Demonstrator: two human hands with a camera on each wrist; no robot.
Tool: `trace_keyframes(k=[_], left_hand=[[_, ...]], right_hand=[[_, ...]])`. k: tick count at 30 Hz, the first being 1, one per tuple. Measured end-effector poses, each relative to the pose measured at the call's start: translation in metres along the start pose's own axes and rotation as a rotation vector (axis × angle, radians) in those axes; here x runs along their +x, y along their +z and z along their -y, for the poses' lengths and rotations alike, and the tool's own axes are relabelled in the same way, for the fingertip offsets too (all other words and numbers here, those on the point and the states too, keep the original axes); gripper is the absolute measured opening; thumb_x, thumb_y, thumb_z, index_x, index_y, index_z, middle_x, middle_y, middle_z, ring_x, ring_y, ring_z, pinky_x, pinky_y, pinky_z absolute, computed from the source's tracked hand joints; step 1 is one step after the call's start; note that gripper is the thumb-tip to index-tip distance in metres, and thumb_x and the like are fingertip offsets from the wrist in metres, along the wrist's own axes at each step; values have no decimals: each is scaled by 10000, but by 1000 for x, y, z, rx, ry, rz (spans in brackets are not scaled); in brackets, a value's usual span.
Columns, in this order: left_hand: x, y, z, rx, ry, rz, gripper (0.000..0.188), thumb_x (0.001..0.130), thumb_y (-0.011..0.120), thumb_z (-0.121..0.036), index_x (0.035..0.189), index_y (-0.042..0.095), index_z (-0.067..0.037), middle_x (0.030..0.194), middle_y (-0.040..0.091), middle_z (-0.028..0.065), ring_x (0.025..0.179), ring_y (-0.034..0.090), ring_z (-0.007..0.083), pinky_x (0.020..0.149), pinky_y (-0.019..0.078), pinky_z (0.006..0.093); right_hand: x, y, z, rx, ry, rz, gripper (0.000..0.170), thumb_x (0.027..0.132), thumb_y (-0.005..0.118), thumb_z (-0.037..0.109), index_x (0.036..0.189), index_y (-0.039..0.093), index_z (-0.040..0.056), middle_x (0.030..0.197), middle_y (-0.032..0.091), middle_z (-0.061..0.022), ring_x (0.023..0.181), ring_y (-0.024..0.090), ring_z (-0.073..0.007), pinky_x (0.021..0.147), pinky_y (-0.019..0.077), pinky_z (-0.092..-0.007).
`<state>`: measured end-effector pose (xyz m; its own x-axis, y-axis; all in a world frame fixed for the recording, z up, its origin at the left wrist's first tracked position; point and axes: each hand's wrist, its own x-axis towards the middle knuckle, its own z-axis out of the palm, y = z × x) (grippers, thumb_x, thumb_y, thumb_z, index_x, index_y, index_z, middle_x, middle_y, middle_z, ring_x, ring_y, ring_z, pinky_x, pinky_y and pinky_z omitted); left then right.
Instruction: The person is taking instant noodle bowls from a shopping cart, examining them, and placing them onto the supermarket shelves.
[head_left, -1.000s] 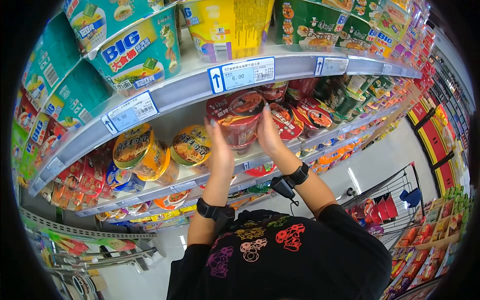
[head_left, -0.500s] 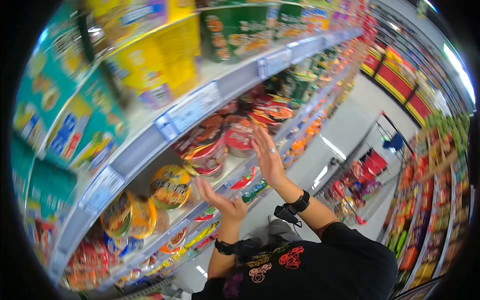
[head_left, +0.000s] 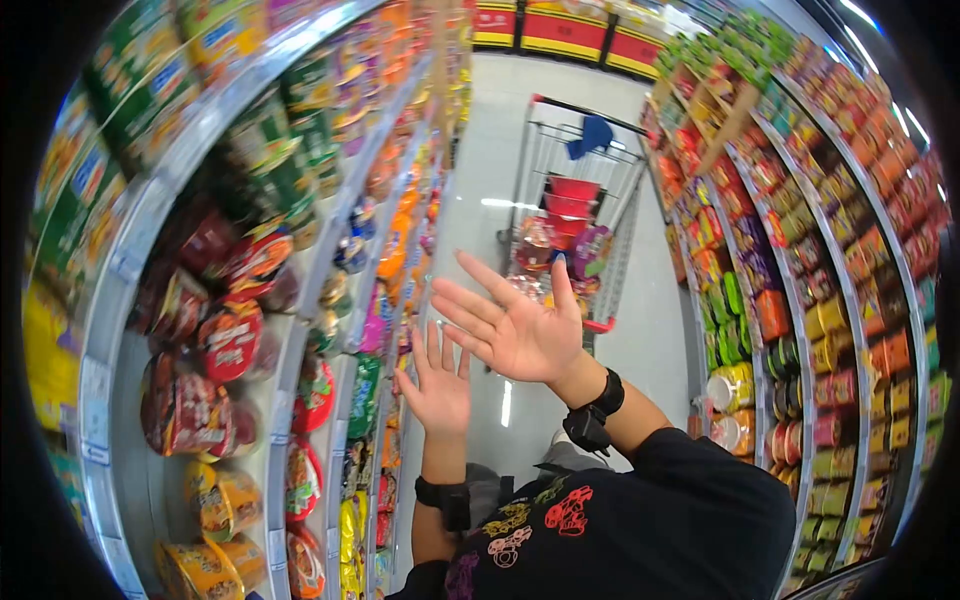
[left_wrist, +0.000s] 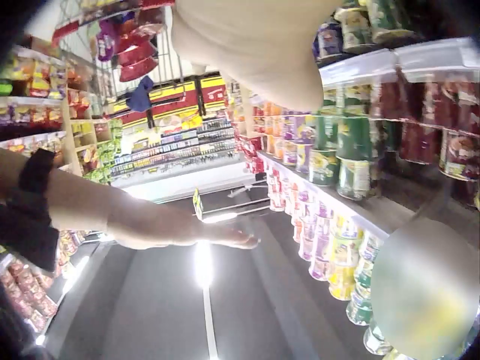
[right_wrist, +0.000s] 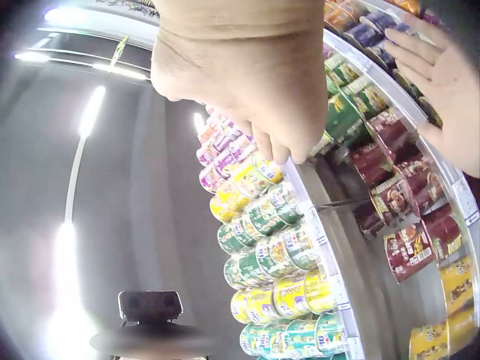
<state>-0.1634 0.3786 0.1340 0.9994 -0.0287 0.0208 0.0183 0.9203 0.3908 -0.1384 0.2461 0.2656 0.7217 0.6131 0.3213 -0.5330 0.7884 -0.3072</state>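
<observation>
My left hand (head_left: 437,392) is raised in front of my body with its fingers straight and nothing in it. Higher and to its right, my right hand (head_left: 525,325) spreads its fingers, palm showing, holding nothing. The two hands are close together over the aisle. In the left wrist view the right hand (left_wrist: 157,225) reaches across flat. In the right wrist view the left hand (right_wrist: 454,97) shows at the upper right, fingers extended. Nearest to them on the left is a shelf of noodle tubs, including a dark red tub (head_left: 180,410) and a red-lidded bowl (head_left: 230,340).
A shopping cart (head_left: 585,270) stands ahead in the aisle, with red packages (head_left: 572,205) and a dark blue item (head_left: 590,137) in it. Yellow noodle tubs (head_left: 222,500) sit on the left shelf. Packed shelves (head_left: 830,330) line the right side of the floor (head_left: 490,130).
Both hands have left the dark red tub, which stays on the shelf, and moved out over the aisle. The view has swung right from the shelf toward the cart.
</observation>
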Motion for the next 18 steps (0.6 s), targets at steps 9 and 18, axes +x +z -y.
trace_keyframes(k=[9, 18], left_hand=[[-17, 103, 253, -209, -610, 269, 760, 836, 235, -634, 1403, 101, -146, 1460, 106, 75, 1341, 103, 251, 1066, 96, 462], [-27, 175, 386, 441, -677, 557, 787, 842, 150, -635, 1389, 142, -68, 1431, 191, 111, 1326, 149, 275, 1071, 119, 400]], right_hand=[[-211, -53, 116, -2394, -144, -21, 625, 786, 494, 324, 1328, 319, 69, 1348, 323, -172, 1261, 285, -322, 1033, 158, -511], [-369, -169, 213, -1196, -446, -1124, 595, 894, 360, 426, 1369, 230, 94, 1378, 314, -106, 1252, 329, -243, 1029, 232, -390]])
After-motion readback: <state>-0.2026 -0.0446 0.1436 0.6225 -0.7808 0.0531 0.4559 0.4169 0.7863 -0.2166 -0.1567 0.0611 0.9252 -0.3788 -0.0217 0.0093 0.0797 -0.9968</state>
